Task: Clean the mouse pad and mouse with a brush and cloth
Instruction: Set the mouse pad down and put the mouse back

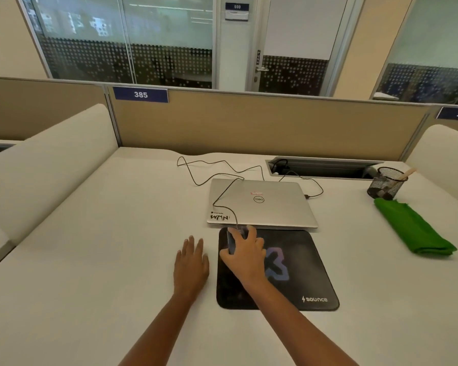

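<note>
A black mouse pad (302,281) with a purple logo lies on the white desk in front of me. At its far left corner sits a dark wired mouse (232,240), and my right hand (245,253) is closed over it. My left hand (192,262) rests flat on the desk just left of the pad, fingers apart, holding nothing. A folded green cloth (413,228) lies at the right of the desk. Behind it, a wooden brush handle (406,174) sticks out of a black mesh cup (386,184).
A shut silver laptop (262,204) lies just beyond the pad, the mouse cable (214,202) running across its lid. A charger cable leads into the cable slot (323,169) at the back. Beige partitions and padded side walls enclose the desk (103,247).
</note>
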Demonstrator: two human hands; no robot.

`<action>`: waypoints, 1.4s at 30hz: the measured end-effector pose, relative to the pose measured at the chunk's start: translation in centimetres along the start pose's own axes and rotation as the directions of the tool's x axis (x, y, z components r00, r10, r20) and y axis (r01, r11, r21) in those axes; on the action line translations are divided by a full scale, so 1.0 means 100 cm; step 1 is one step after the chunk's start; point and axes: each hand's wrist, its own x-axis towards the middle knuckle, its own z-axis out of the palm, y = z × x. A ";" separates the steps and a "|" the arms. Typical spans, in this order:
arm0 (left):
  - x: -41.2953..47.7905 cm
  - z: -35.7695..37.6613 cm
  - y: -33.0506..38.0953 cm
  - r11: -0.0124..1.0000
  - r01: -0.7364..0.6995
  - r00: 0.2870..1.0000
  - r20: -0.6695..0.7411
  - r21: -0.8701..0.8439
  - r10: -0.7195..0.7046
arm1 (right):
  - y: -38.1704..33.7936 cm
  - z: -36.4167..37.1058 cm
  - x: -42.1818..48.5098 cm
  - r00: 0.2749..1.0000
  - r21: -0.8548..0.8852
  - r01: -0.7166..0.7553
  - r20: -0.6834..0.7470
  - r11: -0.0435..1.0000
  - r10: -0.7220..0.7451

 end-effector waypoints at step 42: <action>-0.016 0.034 0.062 0.987 -0.112 0.988 0.120 0.111 0.098 | 0.145 -0.023 -0.013 0.998 -0.143 -0.057 0.022 0.988 0.060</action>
